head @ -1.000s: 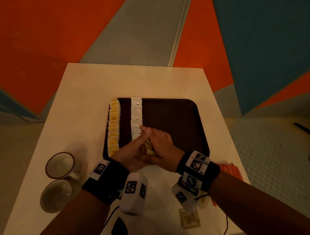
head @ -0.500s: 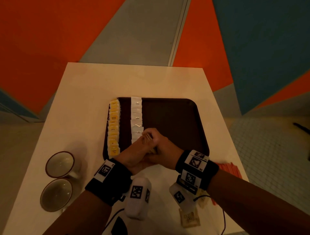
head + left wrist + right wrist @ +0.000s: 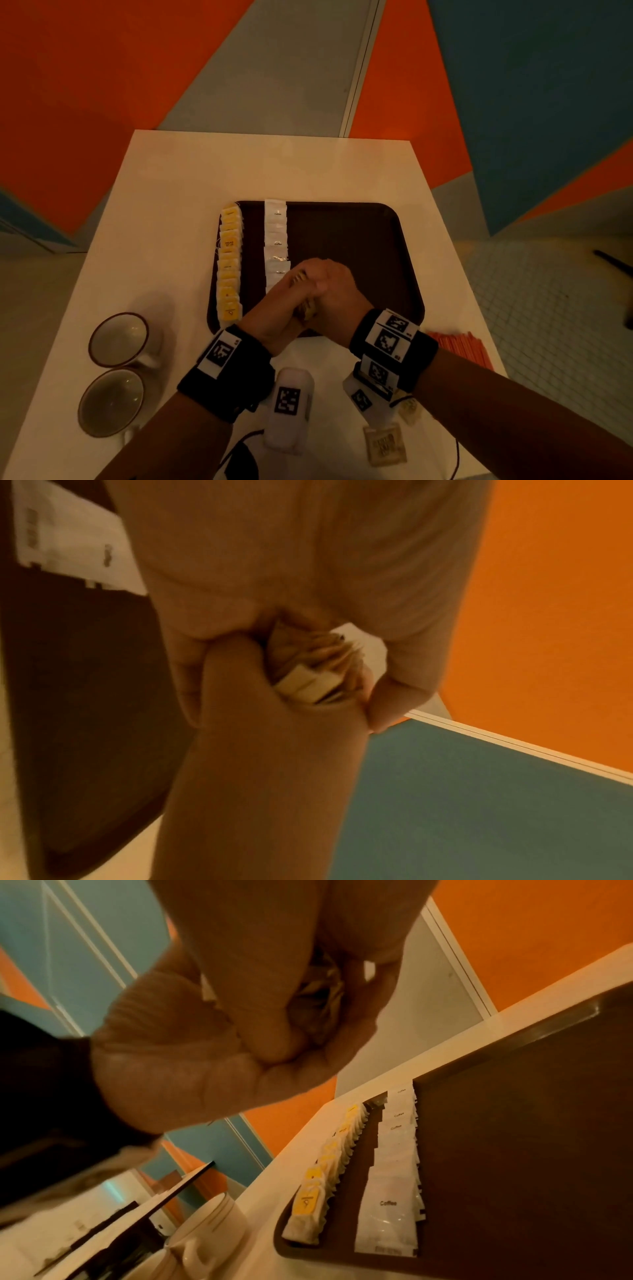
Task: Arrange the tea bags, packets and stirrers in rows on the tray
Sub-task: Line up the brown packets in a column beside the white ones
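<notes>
Over the near part of the dark brown tray [image 3: 359,236], my left hand [image 3: 274,308] and right hand [image 3: 334,287] are pressed together, both gripping one stack of tan packets [image 3: 307,310]. The stack's edges show between the fingers in the left wrist view [image 3: 308,677] and the right wrist view [image 3: 318,999]. A row of yellow tea bags [image 3: 229,263] lines the tray's left edge. A row of white coffee packets [image 3: 276,240] lies beside it. Orange stirrers [image 3: 459,349] lie on the table right of the tray.
Two cups [image 3: 118,339] [image 3: 111,401] stand on the white table [image 3: 171,192] at the near left. Two loose tan packets [image 3: 385,445] [image 3: 409,409] lie near the front edge, under my right forearm. The tray's right half is bare.
My left forefinger, stretched towards the white packets a second ago, has curled in. Both hands have closed tighter on the stack and shifted slightly away from me.
</notes>
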`<state>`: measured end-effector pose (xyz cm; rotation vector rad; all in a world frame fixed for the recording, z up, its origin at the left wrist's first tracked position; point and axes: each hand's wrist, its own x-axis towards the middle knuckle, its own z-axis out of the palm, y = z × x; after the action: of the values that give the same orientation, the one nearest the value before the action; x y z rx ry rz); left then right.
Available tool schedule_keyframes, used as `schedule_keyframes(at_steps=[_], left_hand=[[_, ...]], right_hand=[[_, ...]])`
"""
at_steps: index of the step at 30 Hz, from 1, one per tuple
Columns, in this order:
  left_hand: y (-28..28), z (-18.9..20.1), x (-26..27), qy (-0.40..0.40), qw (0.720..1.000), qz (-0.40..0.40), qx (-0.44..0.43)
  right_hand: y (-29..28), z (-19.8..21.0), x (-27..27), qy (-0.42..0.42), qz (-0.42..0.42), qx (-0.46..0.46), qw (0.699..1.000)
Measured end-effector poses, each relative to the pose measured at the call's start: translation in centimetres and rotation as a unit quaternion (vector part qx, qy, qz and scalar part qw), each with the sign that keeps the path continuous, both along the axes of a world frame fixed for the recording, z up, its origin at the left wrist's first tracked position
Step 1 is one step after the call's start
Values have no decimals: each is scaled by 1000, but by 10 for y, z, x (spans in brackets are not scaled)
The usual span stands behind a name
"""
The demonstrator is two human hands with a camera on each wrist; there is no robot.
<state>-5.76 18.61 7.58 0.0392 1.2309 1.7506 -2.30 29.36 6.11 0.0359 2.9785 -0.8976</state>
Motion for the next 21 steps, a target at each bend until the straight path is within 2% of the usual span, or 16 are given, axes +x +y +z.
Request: schedule_keyframes(at_steps=[4, 10, 14, 18, 21], left_hand=[[-9, 1, -5, 44, 995, -67, -58], [-12, -9, 1, 81, 981, -113, -132], [-11, -9, -3, 39, 992, -50, -113], [-12, -9, -8, 23, 993, -82, -80], [-16, -14, -11, 14, 996, -80, -39]], right_hand=[[4, 6, 4, -7, -14, 41, 999], [4, -8, 3, -73, 85, 80, 990], [8, -14, -8, -84, 111, 111, 984], [13, -9, -6, -63, 128, 120, 982], [11, -3, -3, -9, 129, 124, 984]])
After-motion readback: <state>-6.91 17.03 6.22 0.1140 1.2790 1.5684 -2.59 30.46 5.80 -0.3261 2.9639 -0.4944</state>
